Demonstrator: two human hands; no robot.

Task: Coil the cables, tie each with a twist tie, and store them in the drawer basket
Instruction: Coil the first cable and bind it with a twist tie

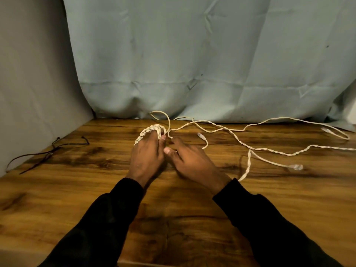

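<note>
Cable (240, 142) coils round our left hand (147, 154) fingers, which grip it; right hand (189, 158) fingers lie relaxed just beside.

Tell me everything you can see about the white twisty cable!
The white cable looks like thin cream strands twisted together like rope, with small clear plugs on its ends. Part is wound in several loops around the fingers of the left hand, near the back of the wooden table. The rest sprawls loose and uncoiled across the table to the right, crossing over itself. The right hand is beside the loops with cable running under it; its grip is hidden.
</note>
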